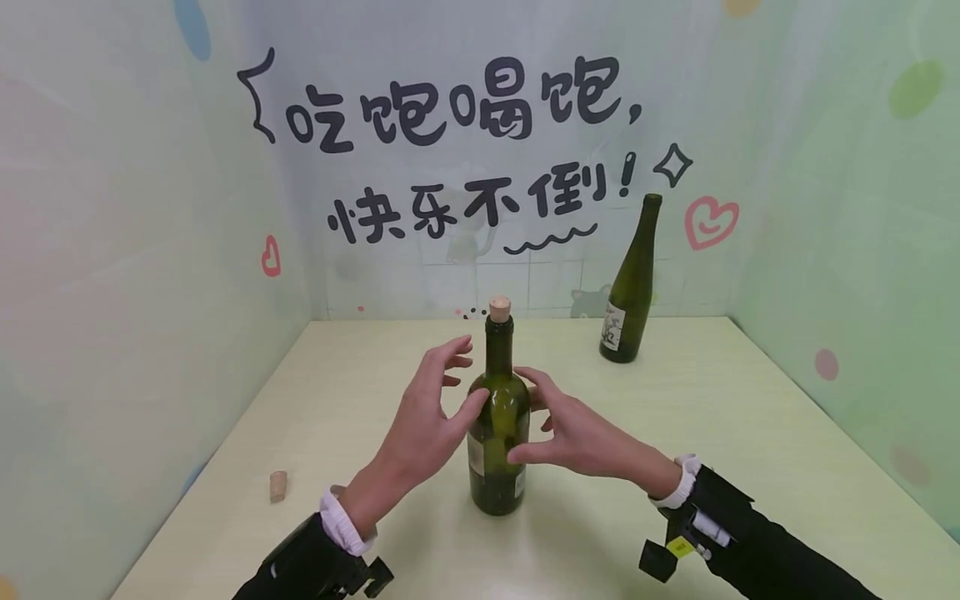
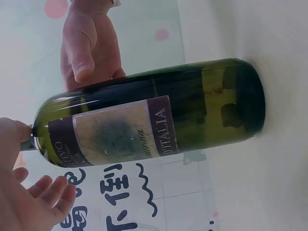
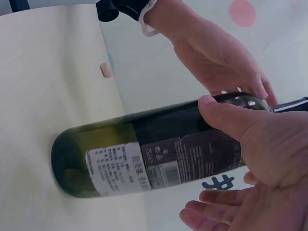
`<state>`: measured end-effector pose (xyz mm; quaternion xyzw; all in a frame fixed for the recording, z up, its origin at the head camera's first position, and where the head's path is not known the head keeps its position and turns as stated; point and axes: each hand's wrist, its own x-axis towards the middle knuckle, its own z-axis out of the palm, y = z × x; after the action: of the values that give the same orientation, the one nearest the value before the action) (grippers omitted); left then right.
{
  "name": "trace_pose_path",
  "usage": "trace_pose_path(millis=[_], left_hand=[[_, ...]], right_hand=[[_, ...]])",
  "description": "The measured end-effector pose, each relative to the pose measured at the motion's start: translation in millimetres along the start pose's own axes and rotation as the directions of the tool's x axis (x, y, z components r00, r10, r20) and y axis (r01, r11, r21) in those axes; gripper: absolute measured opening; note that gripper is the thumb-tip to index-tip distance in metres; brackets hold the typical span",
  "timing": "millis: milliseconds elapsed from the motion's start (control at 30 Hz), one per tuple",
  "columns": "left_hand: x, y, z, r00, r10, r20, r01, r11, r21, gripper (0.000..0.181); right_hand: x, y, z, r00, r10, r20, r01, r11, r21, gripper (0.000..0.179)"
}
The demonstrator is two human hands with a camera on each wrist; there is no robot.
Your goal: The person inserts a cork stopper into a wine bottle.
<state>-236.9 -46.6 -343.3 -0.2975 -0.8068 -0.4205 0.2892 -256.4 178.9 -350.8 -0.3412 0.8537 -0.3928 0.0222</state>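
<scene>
A green wine bottle [image 1: 501, 433] stands upright on the table, with a cork [image 1: 499, 309] sticking up from its mouth. My left hand [image 1: 423, 421] is at the bottle's left shoulder, thumb in front and fingers apart and loosely bent. On the other side, my right hand [image 1: 581, 437] has its fingers spread at the bottle, the thumb [image 3: 231, 118] lying across its side in the right wrist view. Neither hand is wrapped round the glass; whether they touch it is hard to tell. A cream label [image 2: 113, 132] shows in the left wrist view, a white back label [image 3: 118, 168] in the right.
A second, slimmer green bottle [image 1: 632, 300] stands at the back right of the pale table [image 1: 360, 367]. One loose cork [image 1: 278, 486] is upright at the left. Printed wall sheets [image 1: 825, 208] enclose the table at the back and both sides.
</scene>
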Motion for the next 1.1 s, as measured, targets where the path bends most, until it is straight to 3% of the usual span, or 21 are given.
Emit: trace_pose_path(millis=[133, 267, 433, 600, 767, 1100], left_hand=[[-10.5, -4.9, 3.8, 0.989, -0.110, 0.102, 0.108, 0.994, 0.017, 0.071], [-19.4, -6.4, 9.5, 0.957, -0.208, 0.203, 0.198, 0.978, 0.067, 0.089], [-23.9, -9.7, 16.6, 0.929, -0.260, 0.265, 0.253, 0.966, 0.059, 0.099], [-19.9, -11.2, 16.6, 0.920, -0.269, 0.284, 0.273, 0.962, 0.028, 0.101], [-12.6, -16.2, 14.2, 0.922, -0.271, 0.277, 0.274, 0.961, 0.029, 0.103], [1.3, -46.5, 9.8, 0.918, -0.324, 0.230, 0.325, 0.945, 0.031, 0.103]], right_hand=[[-5.7, 12, -4, 1.000, 0.023, 0.021, -0.023, 0.999, -0.022, 0.103], [-11.4, 25, -8, 0.997, 0.065, 0.041, -0.063, 0.997, -0.043, 0.103], [-18.2, 42, -14, 0.992, 0.110, 0.063, -0.107, 0.993, -0.055, 0.101], [-24.3, 52, -21, 0.984, 0.164, 0.068, -0.161, 0.985, -0.055, 0.100], [-29.4, 61, -28, 0.973, 0.223, 0.062, -0.219, 0.974, -0.065, 0.098], [-41.5, 78, -39, 0.946, 0.316, 0.077, -0.313, 0.948, -0.053, 0.099]])
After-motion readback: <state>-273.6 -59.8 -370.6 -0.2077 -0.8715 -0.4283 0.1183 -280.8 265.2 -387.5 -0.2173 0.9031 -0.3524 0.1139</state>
